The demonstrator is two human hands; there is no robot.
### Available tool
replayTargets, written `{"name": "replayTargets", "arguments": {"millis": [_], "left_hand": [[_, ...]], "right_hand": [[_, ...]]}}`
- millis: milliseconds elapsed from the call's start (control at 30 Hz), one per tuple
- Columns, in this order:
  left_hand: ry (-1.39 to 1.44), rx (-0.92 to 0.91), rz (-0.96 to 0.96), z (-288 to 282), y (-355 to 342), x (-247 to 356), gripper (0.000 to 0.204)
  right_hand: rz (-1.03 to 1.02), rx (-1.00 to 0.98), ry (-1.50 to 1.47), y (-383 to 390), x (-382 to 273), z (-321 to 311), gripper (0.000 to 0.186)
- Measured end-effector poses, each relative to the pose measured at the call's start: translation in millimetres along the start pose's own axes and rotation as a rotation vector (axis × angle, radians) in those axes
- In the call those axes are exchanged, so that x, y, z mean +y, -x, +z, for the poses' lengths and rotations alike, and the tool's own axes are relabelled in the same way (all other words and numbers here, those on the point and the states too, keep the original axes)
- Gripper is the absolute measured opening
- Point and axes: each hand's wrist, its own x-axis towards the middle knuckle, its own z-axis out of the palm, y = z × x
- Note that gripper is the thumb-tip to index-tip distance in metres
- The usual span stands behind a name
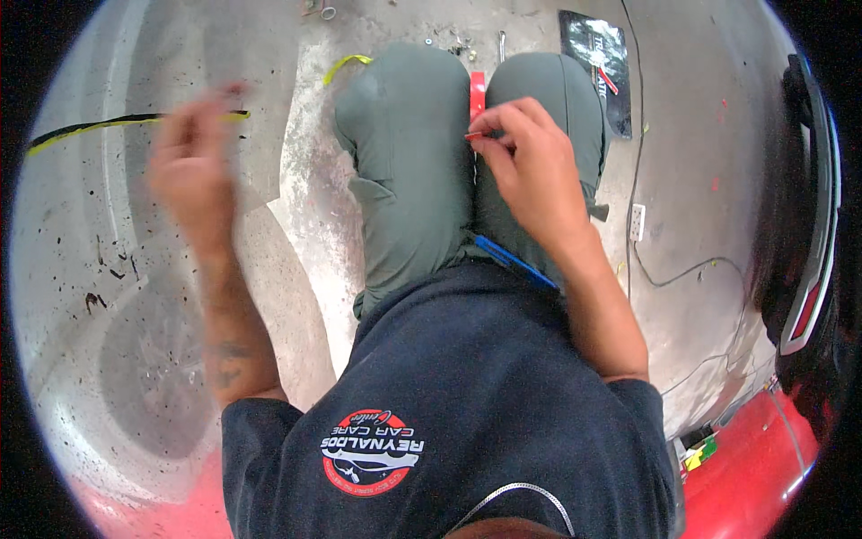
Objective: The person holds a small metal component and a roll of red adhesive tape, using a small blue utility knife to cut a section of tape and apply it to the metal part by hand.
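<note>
My left hand (193, 148) is raised at the left over a grey, speckled surface, beside a yellow-and-black strip (90, 128). It is smeared by motion, so I cannot tell what, if anything, is in its fingers. My right hand (521, 153) is over my knees, thumb and forefinger pinched on a small red piece (471, 135). A red strip (478, 90) lies between my grey-green trouser legs, running up to those fingers. A blue tool (512, 259) rests at the top of my thighs.
A glossy black sheet (600, 108), a wrench (502, 45) and small hardware (458, 49) lie beyond my knees. A yellow strip (346, 63) is left of them. A cable with a socket block (637, 223) runs at the right, near a dark-and-silver object (808, 287) and red bodywork (745, 458).
</note>
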Motion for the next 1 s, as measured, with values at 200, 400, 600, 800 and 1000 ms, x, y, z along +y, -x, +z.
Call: {"name": "replayTargets", "arguments": {"millis": [200, 400, 600, 800, 1000], "left_hand": [[0.494, -0.462, -0.49, 83, 57, 15, 0.03], [0.664, -0.503, -0.545, 107, 48, 10, 0.034], [0.622, -0.532, -0.495, 111, 46, 11, 0.035], [0.512, -0.528, -0.425, 113, 48, 15, 0.028], [0.489, -0.492, -0.418, 114, 50, 18, 0.024]], "right_hand": [[-0.022, 0.043, -0.042, 1, 1, 0, 0.012], [-0.015, 0.076, -0.138, 6, -2, 6, 0.011], [0.032, 0.042, -0.18, 6, -3, 8, 0.011], [0.191, -0.033, -0.289, 4, -3, 6, 0.014], [0.204, 0.02, -0.38, 1, 0, 8, 0.015]]}}
